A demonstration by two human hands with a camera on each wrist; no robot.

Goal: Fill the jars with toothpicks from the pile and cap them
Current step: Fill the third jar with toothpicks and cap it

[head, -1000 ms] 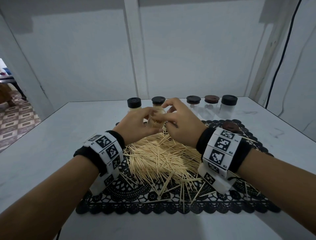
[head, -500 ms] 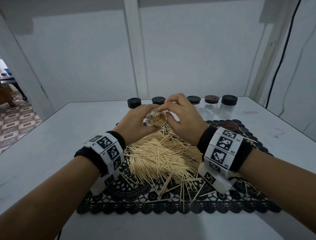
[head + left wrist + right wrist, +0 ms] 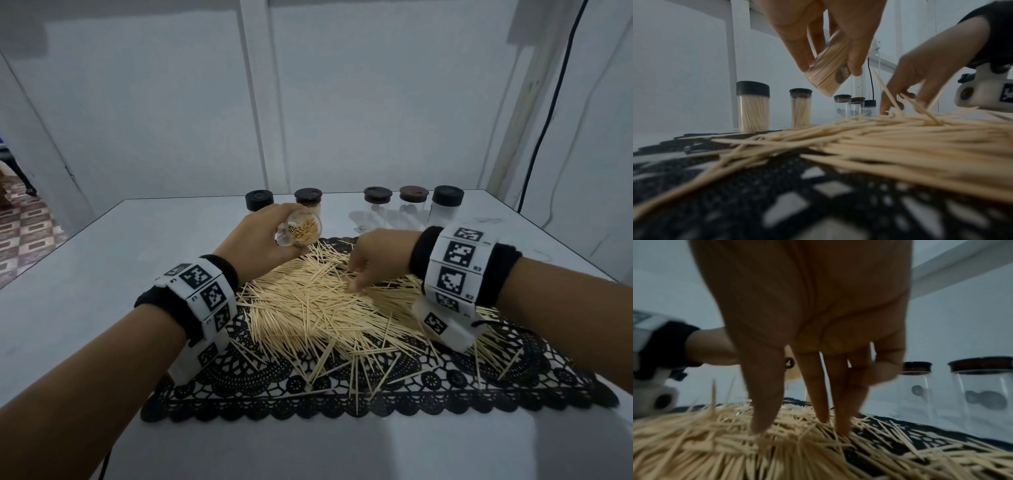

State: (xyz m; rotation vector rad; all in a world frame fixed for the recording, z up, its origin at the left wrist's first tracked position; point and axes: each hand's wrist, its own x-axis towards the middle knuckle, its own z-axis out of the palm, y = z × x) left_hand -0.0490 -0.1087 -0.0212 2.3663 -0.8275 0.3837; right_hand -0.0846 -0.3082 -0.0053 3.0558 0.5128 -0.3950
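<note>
Wooden toothpicks (image 3: 318, 308) under right hand (image 3: 373, 263)

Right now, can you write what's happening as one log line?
left hand: holds tilted clear plastic jar of toothpicks, uncapped | right hand: fingertips in loose wooden toothpick pile | capped jars: five behind

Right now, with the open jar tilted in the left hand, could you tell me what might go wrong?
1. The open jar is uncapped and tipped in the left hand, so its toothpicks could slide out.
2. The right hand reaches into the tangled pile; its fingers may flick sticks off the black mat.
3. The jar looks almost full, so more toothpicks may jam.
</note>
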